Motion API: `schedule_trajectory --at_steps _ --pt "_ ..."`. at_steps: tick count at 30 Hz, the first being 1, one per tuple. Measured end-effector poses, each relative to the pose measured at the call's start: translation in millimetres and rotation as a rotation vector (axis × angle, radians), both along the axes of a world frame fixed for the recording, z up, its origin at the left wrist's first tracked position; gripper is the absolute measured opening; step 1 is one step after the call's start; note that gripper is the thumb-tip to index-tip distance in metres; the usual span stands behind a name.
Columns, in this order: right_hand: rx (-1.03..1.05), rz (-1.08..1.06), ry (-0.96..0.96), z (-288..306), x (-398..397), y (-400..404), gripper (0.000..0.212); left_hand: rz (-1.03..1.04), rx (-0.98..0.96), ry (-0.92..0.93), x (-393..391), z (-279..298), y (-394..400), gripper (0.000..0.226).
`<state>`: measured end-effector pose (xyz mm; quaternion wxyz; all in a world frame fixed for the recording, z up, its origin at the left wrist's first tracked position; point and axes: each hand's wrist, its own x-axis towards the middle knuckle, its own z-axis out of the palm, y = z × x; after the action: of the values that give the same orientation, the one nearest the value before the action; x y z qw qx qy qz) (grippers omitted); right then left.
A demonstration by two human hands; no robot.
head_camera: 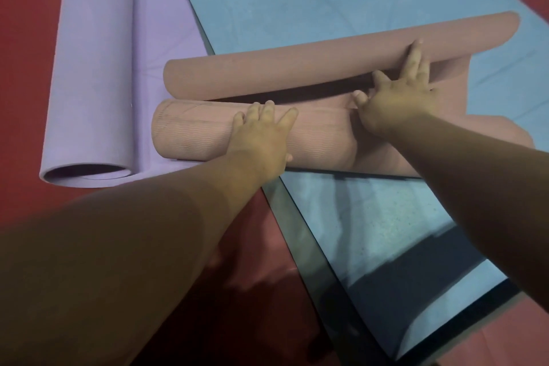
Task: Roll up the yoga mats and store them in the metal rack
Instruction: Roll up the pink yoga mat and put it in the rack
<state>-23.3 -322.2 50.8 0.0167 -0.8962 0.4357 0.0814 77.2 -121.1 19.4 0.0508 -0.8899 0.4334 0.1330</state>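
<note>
A brownish-pink yoga mat [312,65] lies across the middle of the view, curled into a roll at both ends. Its near roll [193,134] shows a ribbed underside. My left hand [261,134] presses flat on top of that near roll with fingers spread. My right hand [398,92] rests with straight fingers on the far curl of the same mat, at its right side. A lilac mat [92,68] lies at the left, partly rolled, its open end facing me. A light blue mat [312,3] is spread flat under the pink one. The metal rack is out of view.
The floor [23,38] is red. The blue mat's dark edge [297,226] runs diagonally toward the lower right. Both my forearms cross the lower half of the view.
</note>
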Motion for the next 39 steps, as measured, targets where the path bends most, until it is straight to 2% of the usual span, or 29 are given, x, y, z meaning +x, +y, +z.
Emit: schedule_trajectory --at_steps 2,4,8,11,13,15,19,25,28,31,33,34,36,38,39 --pt "-0.016 -0.056 -0.023 2.1 5.5 3.2 0.070 -0.007 0.007 0.015 6.3 2.6 -2.7 0.089" --pt "0.088 -0.079 -0.067 -1.8 10.9 0.4 0.080 -0.006 0.009 0.040 12.0 6.4 -5.5 0.090" --pt "0.365 0.014 -0.449 -5.7 13.9 2.1 0.097 -0.005 -0.039 0.042 13.0 6.2 -7.7 0.092" --pt "0.299 0.083 -0.575 -2.6 15.6 9.7 0.095 -0.022 -0.026 0.048 15.0 6.2 -9.3 0.091" --pt "0.258 0.111 -0.589 -1.3 17.6 9.8 0.096 -0.029 -0.011 0.070 20.7 10.1 -11.3 0.091" --pt "0.230 0.107 -0.522 1.2 18.1 8.3 0.092 -0.032 -0.014 0.092 25.3 14.5 -13.4 0.090" --pt "0.134 0.162 -0.522 11.0 4.9 21.6 0.080 0.010 -0.136 0.098 24.9 14.7 -10.3 0.074" --pt "0.207 0.280 -0.535 -1.8 -54.5 59.3 0.083 0.143 -0.257 -0.137 5.7 6.1 0.4 0.053" --pt "0.304 0.301 -0.502 -11.9 -75.7 80.1 0.088 0.242 -0.282 0.080 0.1 7.9 -3.6 0.040" --pt "0.384 0.308 -0.475 -16.1 -80.6 84.7 0.094 0.369 -0.378 0.255 -3.1 5.3 -4.4 0.053" --pt "0.378 0.304 -0.467 -15.9 -76.5 84.3 0.095 0.618 -0.541 0.455 -10.6 6.7 -9.4 0.057" --pt "0.366 0.307 -0.454 -15.0 -73.0 84.4 0.095 0.785 -0.682 0.591 -15.8 12.1 -14.3 0.053" --pt "0.347 0.315 -0.416 -12.8 -67.7 86.6 0.094 1.192 -0.959 0.941 -20.3 29.5 -27.9 0.045" --pt "0.358 0.305 -0.410 -11.8 -66.0 87.2 0.094 1.428 -1.037 1.278 -19.3 44.9 -41.2 0.051" --pt "0.374 0.301 -0.423 -12.1 -66.7 86.5 0.093 1.459 -1.012 1.347 -19.4 51.9 -45.0 0.055"
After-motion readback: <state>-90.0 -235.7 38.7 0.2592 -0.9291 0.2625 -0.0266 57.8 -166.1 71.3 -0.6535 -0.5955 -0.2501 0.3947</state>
